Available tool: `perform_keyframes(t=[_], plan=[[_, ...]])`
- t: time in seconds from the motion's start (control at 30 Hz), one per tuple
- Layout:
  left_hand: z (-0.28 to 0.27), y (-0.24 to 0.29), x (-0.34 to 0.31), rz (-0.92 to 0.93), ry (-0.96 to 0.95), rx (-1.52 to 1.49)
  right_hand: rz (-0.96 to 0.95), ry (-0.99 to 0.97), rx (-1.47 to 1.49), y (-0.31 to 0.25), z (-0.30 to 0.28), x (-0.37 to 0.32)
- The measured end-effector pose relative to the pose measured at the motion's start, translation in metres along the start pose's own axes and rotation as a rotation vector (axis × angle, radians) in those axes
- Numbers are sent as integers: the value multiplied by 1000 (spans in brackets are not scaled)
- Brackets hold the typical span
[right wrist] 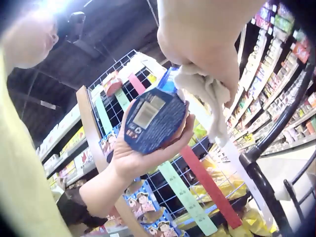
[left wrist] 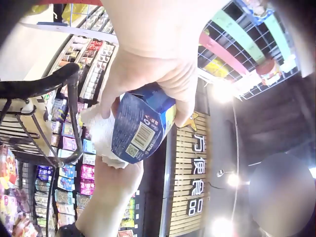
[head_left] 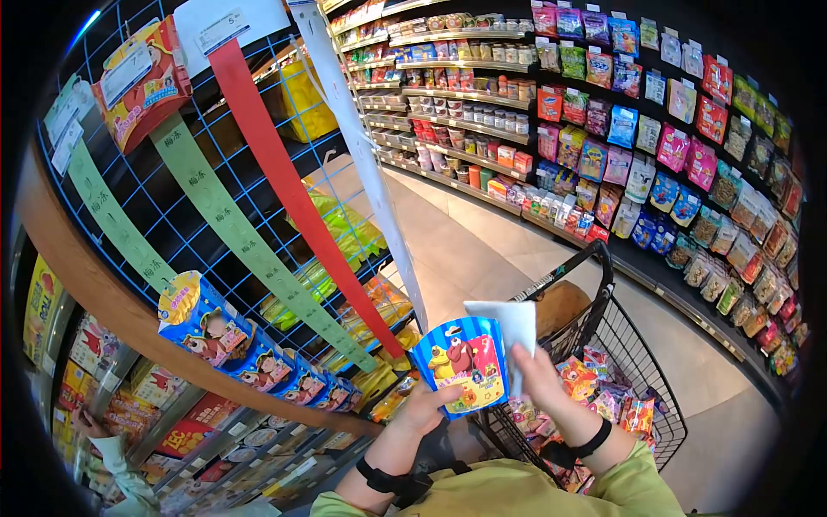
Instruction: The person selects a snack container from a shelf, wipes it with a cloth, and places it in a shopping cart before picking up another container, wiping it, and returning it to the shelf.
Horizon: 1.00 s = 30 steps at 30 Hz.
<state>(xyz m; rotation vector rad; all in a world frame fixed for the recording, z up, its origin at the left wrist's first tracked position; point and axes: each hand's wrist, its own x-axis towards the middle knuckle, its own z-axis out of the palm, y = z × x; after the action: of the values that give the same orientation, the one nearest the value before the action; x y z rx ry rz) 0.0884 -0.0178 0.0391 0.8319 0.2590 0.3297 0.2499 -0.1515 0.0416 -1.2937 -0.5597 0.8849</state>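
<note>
My left hand (head_left: 419,412) grips a blue snack pack (head_left: 465,366) with cartoon characters on its front. The pack is tilted so that its printed front faces up at the head camera. Its dark blue underside (right wrist: 155,118), with a barcode, shows in the right wrist view. A folded white cloth (head_left: 517,323) is pinched in my right hand (head_left: 536,375) and lies against the right side of the pack. In the left wrist view, the cloth (left wrist: 101,131) covers part of the pack's edge, and the right fingers are hidden behind it.
A black shopping cart (head_left: 674,414) with several bright snack bags stands at my right. Similar blue packs (head_left: 202,319) line a wooden ledge by a blue wire rack (head_left: 233,185) hung with paper strips. Stocked shelves (head_left: 465,90) stand beyond. Another person's sleeve (head_left: 125,470) shows at far left.
</note>
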Motion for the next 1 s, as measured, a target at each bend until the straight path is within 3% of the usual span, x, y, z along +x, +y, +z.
perform_keyframes(t=[0.07,0.13,0.2,0.27,0.33,0.43,0.53,0.6,0.63,0.7,0.73,0.8,0.87,0.93,1.0], plan=[[1,7,-4,26,-63,-83,-197,48,18,-11,1,5],[0,13,-6,38,6,-131,-246,46,-82,-32,8,0],[0,14,-8,45,67,-76,-832,-58,-656,-69,34,-9],[-1,15,-12,-40,108,144,-868,-267,-1181,-83,56,-17],[-3,3,-18,184,180,122,-862,-377,-1241,-68,78,-13],[-12,22,-23,148,239,79,-914,-399,-1220,-64,82,-12],[-16,42,-35,223,156,57,-877,-422,-1258,-58,68,-10],[-17,53,-40,200,158,-61,-671,-285,-898,-36,52,10],[-20,55,-42,218,123,-130,-669,-292,-900,-27,45,13],[-22,54,-42,221,140,-152,-70,-281,-151,-17,39,12],[-22,53,-41,221,154,-170,-64,-286,-158,-18,44,10],[-20,50,-39,219,170,-179,-690,-190,-470,-25,67,-7],[-21,45,-35,226,205,-99,-792,-313,-825,-41,85,-22],[-19,41,-34,258,215,-60,-772,-313,-964,-31,96,-20],[-17,43,-37,253,216,10,-751,-296,-906,-27,94,-10]])
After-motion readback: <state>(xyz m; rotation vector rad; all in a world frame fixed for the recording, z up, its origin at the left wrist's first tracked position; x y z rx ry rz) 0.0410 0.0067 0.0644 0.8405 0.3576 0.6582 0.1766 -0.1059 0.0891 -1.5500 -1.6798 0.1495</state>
